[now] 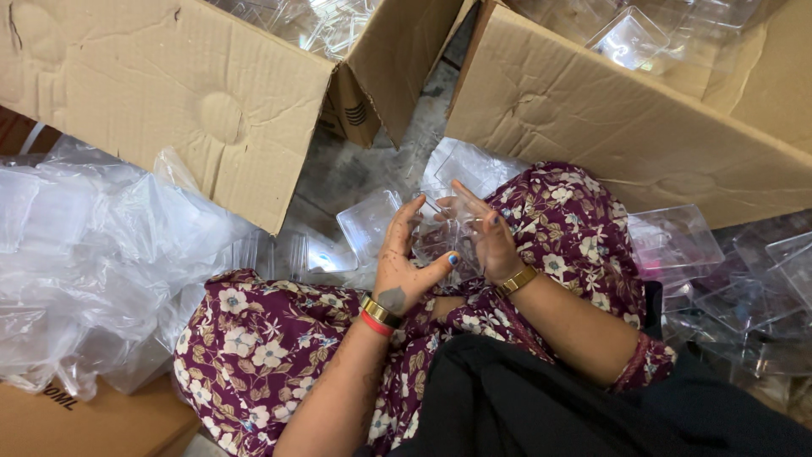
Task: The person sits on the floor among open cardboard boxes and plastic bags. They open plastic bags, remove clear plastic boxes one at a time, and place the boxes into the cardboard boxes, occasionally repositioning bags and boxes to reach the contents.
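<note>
My left hand (404,262) and my right hand (484,235) face each other over my lap, pressing on the two sides of a small clear plastic container (441,239) held between the palms. Fingers of both hands point up and away from me. Each wrist carries a gold bangle, and the left also a red one. I sit on the floor in maroon flowered cloth (254,347). More clear plastic containers (369,222) lie on the floor just beyond my hands.
Two big open cardboard boxes, one at far left (169,93) and one at far right (626,118), hold clear containers. A heap of clear plastic bags (85,254) lies left. Loose clear trays (727,288) lie right. A brown carton (76,419) sits at bottom left.
</note>
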### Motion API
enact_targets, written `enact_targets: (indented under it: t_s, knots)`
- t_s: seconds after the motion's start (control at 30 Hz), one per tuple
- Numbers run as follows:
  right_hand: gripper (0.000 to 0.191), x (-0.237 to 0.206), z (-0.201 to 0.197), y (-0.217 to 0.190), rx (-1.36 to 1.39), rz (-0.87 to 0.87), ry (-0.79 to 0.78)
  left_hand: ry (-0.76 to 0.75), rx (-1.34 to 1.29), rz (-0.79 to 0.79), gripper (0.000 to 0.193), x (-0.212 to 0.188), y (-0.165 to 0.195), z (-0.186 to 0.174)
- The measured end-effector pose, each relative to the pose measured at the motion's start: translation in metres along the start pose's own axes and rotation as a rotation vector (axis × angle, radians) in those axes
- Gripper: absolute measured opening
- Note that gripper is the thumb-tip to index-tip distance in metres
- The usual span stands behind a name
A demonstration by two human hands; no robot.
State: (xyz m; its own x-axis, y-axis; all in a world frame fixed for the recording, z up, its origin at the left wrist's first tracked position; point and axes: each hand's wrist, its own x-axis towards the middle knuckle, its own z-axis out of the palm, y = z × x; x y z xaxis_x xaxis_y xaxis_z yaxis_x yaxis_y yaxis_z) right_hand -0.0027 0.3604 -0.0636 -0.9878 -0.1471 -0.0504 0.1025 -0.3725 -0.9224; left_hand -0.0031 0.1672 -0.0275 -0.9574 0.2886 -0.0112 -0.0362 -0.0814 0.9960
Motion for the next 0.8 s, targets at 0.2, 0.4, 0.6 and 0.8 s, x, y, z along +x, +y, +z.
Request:
enact_targets:
  t_s: [0.2, 0.4, 0.6, 0.8]
  knots:
    - [0.118, -0.0013, 0.0047, -0.001, 0.012, -0.014, -0.102, -0.004, -0.057, 0.019, 0.093, 0.0042, -0.0028, -0.008]
    - [0.113, 0.0015, 0.0015, 0.0, 0.102, 0.002, 0.018, -0.016, 0.089, 0.074, 0.092, 0.0025, -0.0037, -0.005]
    - [0.112, 0.0027, -0.0027, -0.0013, 0.026, 0.002, 0.011, -0.004, 0.187, 0.071, 0.09, 0.0027, -0.0026, -0.0035]
    - [0.113, 0.0009, -0.0007, -0.0015, 0.031, 0.002, -0.032, -0.016, -0.018, 0.076, 0.09, 0.0014, -0.0054, -0.0014]
